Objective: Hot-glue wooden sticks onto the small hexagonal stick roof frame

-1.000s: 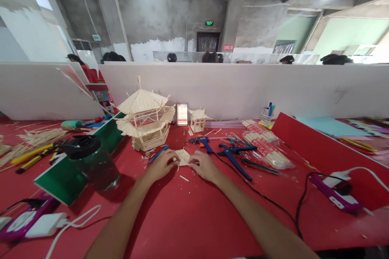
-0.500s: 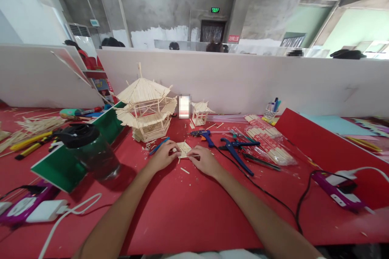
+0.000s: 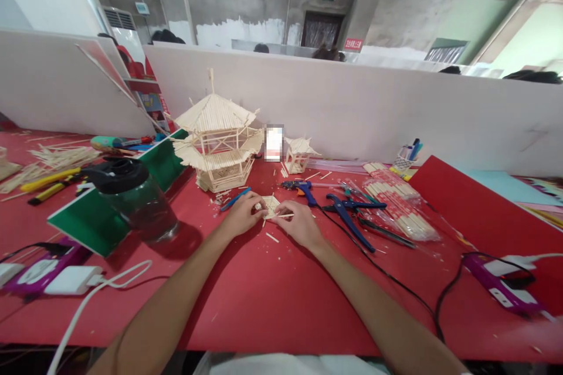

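A small flat frame of thin wooden sticks [image 3: 272, 204] lies on the red table between my hands. My left hand [image 3: 244, 214] is closed at its left edge, thumb and fingers pinching the rim. My right hand [image 3: 301, 224] pinches a short wooden stick [image 3: 287, 215] against the frame's near right side. A loose stick [image 3: 272, 238] lies just in front. Behind my left hand is a blue pen-like tool [image 3: 235, 199]. A large two-tiered stick pavilion [image 3: 217, 143] and a small stick pavilion [image 3: 299, 155] stand farther back.
To the right lie a glue gun [image 3: 303, 188] with a black cord, blue cutters [image 3: 352, 225] and bagged sticks [image 3: 402, 205]. A dark bottle [image 3: 136, 205] and green board [image 3: 83, 225] stand left. Power strips [image 3: 501, 290] sit at both sides; a white partition [image 3: 352, 111] closes the back.
The camera view has tilted down and shifted slightly left. My hands stay at the frame, and the stick in my right hand now shows more plainly, pointing to the right.
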The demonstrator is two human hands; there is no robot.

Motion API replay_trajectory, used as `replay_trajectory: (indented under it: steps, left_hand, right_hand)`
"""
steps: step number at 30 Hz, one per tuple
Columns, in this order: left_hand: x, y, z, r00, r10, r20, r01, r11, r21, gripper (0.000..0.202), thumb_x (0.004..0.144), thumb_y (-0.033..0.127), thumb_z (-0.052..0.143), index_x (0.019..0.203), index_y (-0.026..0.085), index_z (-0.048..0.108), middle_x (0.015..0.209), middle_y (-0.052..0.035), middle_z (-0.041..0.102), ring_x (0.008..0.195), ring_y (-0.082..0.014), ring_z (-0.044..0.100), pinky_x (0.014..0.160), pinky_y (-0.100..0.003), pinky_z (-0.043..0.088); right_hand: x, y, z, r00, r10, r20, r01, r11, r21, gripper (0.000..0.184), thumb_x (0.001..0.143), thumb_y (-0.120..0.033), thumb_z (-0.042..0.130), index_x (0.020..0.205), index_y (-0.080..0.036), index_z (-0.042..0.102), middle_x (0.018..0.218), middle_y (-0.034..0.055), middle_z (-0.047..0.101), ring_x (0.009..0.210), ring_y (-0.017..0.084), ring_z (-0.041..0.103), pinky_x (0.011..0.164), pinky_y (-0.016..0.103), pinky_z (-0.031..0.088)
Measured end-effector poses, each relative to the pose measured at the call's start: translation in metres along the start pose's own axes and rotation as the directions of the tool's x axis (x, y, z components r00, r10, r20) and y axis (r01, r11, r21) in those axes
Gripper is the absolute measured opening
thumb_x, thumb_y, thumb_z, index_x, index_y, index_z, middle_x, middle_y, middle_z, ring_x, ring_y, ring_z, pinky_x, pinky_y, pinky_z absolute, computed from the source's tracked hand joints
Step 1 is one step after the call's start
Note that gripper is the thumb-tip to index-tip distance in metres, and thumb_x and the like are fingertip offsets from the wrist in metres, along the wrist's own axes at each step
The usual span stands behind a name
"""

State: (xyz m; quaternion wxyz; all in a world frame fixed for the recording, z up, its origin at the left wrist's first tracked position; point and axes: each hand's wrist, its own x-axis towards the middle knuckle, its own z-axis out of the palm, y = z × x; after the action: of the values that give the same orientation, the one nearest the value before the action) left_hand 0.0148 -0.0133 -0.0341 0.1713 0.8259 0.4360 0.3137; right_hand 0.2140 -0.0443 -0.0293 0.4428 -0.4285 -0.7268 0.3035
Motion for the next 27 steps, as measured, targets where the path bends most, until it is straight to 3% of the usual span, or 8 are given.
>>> replay_trajectory:
  steps: [6, 13, 17, 23, 27]
  left_hand:
    - [0.0, 0.001, 0.001, 1.0, -0.02, -0.002, 0.02, 1.0, 0.013, 0.012, 0.086, 0.032, 0.063, 0.086, 0.02, 0.064, 0.093, -0.0051, 0.059, 0.092, -0.0209, 0.055, 0.084, -0.034, 0.044]
    - [0.0, 0.002, 0.002, 1.0, -0.02, -0.014, 0.02, 1.0, 0.007, 0.01, 0.084, 0.031, 0.064, 0.085, 0.02, 0.065, 0.092, -0.0045, 0.059, 0.092, -0.0211, 0.055, 0.085, -0.034, 0.044]
    - [0.001, 0.003, 0.002, 0.999, -0.038, -0.015, 0.038, 0.999, 0.0, 0.009, 0.083, 0.03, 0.066, 0.083, 0.021, 0.065, 0.091, -0.0041, 0.06, 0.09, -0.0205, 0.056, 0.083, -0.033, 0.044]
    - [0.001, 0.003, 0.003, 0.998, -0.056, -0.017, 0.056, 0.998, -0.012, 0.01, 0.082, 0.031, 0.066, 0.084, 0.021, 0.066, 0.091, -0.0044, 0.06, 0.087, -0.0201, 0.056, 0.08, -0.033, 0.045]
    - [0.001, 0.002, 0.003, 0.999, -0.047, -0.007, 0.047, 0.999, -0.011, 0.011, 0.083, 0.032, 0.066, 0.084, 0.021, 0.066, 0.092, -0.0046, 0.06, 0.09, -0.0205, 0.056, 0.084, -0.034, 0.045]
  right_hand:
    - [0.0, 0.003, 0.003, 0.995, 0.08, 0.056, -0.084, 0.993, 0.086, 0.017, 0.08, -0.033, 0.065, 0.078, -0.019, 0.073, 0.079, 0.0045, 0.074, 0.073, 0.019, 0.068, 0.068, 0.027, 0.052]
    - [0.0, 0.006, 0.003, 0.973, 0.188, 0.136, -0.211, 0.96, 0.183, 0.024, 0.08, -0.037, 0.061, 0.078, -0.016, 0.072, 0.069, 0.0049, 0.071, 0.056, 0.015, 0.061, 0.052, 0.023, 0.046]
    - [0.0, 0.005, 0.004, 0.973, 0.181, 0.141, -0.202, 0.966, 0.16, 0.022, 0.079, -0.035, 0.061, 0.072, -0.016, 0.07, 0.067, 0.005, 0.071, 0.058, 0.015, 0.063, 0.056, 0.024, 0.048]
    - [0.0, 0.011, 0.005, 0.954, 0.275, 0.123, -0.3, 0.895, 0.328, 0.027, 0.076, -0.042, 0.065, 0.075, -0.015, 0.07, 0.069, 0.0068, 0.071, 0.055, 0.015, 0.062, 0.052, 0.024, 0.049]
    - [0.0, 0.013, 0.006, 0.956, 0.262, 0.129, -0.291, 0.895, 0.337, 0.028, 0.075, -0.042, 0.067, 0.076, -0.015, 0.072, 0.069, 0.0072, 0.071, 0.055, 0.014, 0.062, 0.052, 0.024, 0.05]
